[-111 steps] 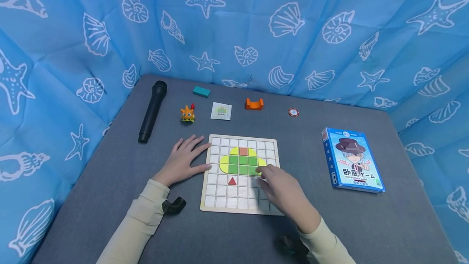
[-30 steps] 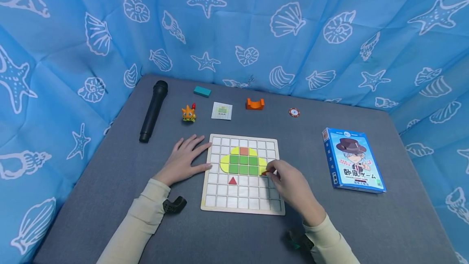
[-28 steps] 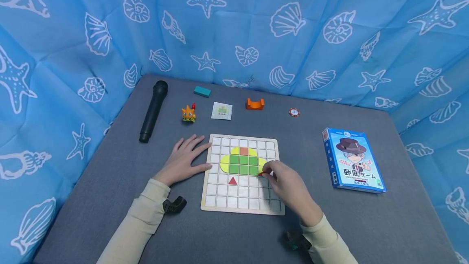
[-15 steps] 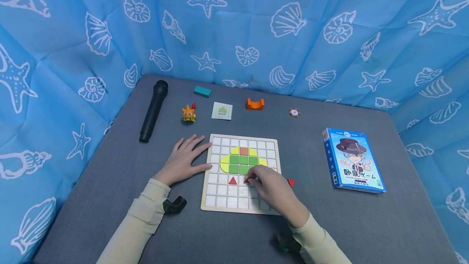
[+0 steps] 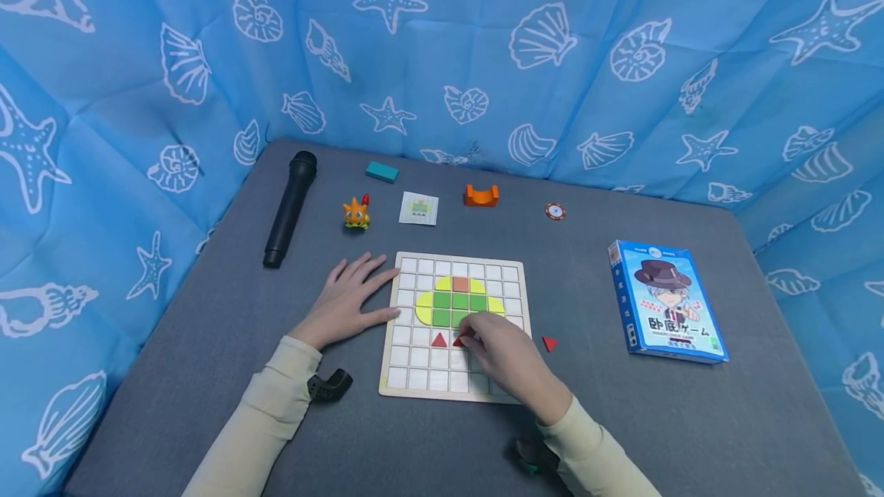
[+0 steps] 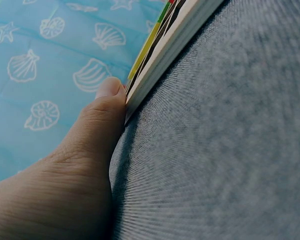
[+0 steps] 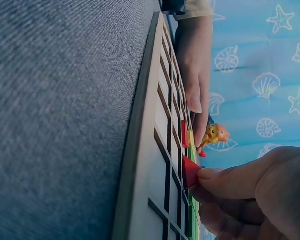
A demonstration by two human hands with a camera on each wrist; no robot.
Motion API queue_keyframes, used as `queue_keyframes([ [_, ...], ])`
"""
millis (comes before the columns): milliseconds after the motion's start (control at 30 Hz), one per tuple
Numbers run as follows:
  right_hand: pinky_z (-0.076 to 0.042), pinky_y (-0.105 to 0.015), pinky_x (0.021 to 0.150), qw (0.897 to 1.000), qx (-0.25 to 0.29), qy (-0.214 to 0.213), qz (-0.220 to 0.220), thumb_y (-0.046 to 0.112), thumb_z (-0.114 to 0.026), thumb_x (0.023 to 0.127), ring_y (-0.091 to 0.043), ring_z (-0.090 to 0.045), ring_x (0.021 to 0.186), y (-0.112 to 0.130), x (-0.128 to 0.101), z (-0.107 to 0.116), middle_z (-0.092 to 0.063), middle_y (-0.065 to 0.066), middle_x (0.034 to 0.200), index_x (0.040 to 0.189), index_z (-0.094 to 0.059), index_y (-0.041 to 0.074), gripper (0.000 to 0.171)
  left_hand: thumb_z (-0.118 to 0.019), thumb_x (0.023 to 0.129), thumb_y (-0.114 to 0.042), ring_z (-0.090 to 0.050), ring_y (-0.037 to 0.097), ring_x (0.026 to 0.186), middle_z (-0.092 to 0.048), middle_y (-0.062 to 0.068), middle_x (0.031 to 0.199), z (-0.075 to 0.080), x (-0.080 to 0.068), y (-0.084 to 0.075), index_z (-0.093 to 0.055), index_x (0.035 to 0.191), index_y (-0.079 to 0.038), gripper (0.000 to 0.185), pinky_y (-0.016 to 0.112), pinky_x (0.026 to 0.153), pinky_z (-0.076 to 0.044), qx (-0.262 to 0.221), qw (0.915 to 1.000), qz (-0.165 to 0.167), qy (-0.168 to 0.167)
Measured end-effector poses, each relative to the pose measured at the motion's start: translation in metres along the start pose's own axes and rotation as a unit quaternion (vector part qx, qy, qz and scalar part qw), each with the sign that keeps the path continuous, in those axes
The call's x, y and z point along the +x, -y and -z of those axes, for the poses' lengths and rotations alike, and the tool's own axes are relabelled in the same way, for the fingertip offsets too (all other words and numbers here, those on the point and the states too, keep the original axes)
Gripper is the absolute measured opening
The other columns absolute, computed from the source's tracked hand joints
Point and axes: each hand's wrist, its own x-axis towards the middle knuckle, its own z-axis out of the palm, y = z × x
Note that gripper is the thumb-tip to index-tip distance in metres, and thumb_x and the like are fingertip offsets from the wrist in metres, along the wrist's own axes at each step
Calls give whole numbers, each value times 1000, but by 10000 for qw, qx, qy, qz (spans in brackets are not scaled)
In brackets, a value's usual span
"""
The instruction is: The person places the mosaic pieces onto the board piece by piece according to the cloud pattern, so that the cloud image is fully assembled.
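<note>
My right hand (image 5: 507,355) pinched a red triangle (image 7: 190,171) over the grid board (image 5: 407,374) — probably seating it next; left hand (image 5: 345,301) lay flat, steadying.

Makeshift recording booth, blue seashell-print curtain (image 5: 442,44) walling a grey table (image 5: 207,343), scattered toys

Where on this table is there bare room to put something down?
Bare table lies in front of the blue box, and also between the board and that box, apart from one loose red triangle. The left strip below the microphone is free. The back row of small items is crowded.
</note>
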Motion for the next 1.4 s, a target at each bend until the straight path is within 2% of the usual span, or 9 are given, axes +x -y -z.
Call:
queue_keyframes([
  [400,-48,-23,66,9999,42,-25,88,13,-76,83,-3,-50,71,1,1,-1,-63,9,83,92,-68,18,14,-49,86,-70,-16,27,147,-27,2,157,0,0,0,-33,150,-33,75,56,115,-7,27,10000,-9,-8],
  [700,-51,-26,69,9996,-143,-134,184,14,-74,84,-5,-56,76,1,-1,-4,-64,9,85,92,-69,19,10,-49,86,-70,-15,28,147,-26,2,157,1,0,0,-33,150,-33,75,57,116,-6,20,10000,6,30],
  [1400,-52,-24,69,9993,-316,20,175,14,-75,84,-4,-55,75,0,-2,-5,-64,8,86,97,-71,17,14,-49,86,-70,-16,28,147,-26,2,157,2,-1,0,-33,150,-33,75,57,116,-6,-17,10000,-8,17],
])
